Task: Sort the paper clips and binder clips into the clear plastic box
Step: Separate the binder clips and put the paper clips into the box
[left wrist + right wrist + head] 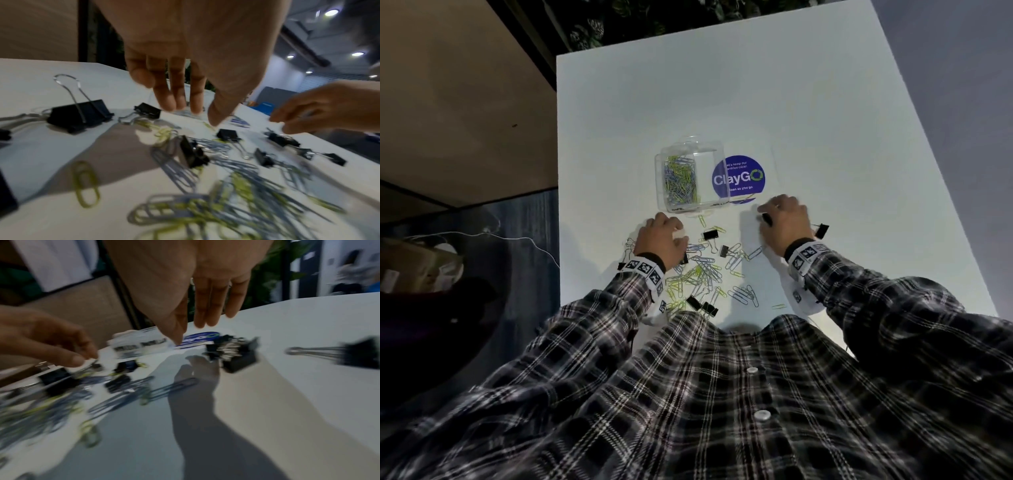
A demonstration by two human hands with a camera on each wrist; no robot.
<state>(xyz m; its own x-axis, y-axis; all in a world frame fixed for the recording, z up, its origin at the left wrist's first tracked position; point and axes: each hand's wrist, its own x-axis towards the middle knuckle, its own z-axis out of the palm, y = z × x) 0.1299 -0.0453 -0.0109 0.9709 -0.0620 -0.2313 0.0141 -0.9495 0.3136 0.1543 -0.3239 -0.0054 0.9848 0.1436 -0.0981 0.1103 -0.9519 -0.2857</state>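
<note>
showing paper clips inside box, head view only

Both arms reach forward in plaid sleeves with marker bands on the wrists, palms down. The left hand hangs with its fingers mostly straight and close together, thumb angled down, holding nothing. The right hand looks much the same in the wrist view, fingers straight and pointing down, though it's pretty blurry.

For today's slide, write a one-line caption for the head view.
Both hands, left hand and right hand, hover over scattered paper clips and binder clips beside the clear plastic box.
</note>
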